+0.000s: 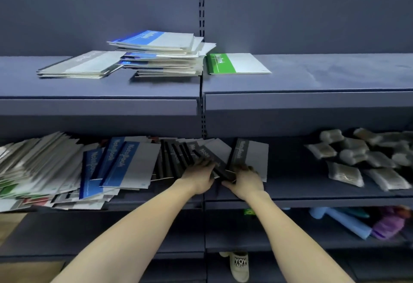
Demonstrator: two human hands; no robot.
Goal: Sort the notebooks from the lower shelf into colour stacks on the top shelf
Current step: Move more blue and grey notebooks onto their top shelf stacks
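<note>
- Both bare forearms reach forward to the lower shelf (290, 195), the two hands close together at its middle.
- The left hand (199, 176) lies palm down with fingers spread over a fanned row of black notebooks (178, 157); whether the fingers curl round any of them cannot be told, as the picture is blurred there.
- The right hand (244, 178) sits just beside the left one, fingers bent at the near edge of a black notebook (248, 155) that leans up behind it; it touches the cover, but a firm hold cannot be made out.
- Left of the left hand, blue notebooks (125, 164) lie tilted and overlapping on the same shelf.
- Farther left lies a loose heap of mixed notebooks (33, 166), grey, white, green and red among them.
- Well to the right of the right hand, on the same shelf, lies a pile of clear packets (366, 157).
- Above the hands, on the top shelf (312, 81), stands a tall blue stack (161, 54), untidily squared.
- Touching its left side is a low grey stack (82, 64).
- Just beside its right side lies a green notebook (237, 63), flat.
- Below the right forearm a light shoe (240, 266) shows.
</note>
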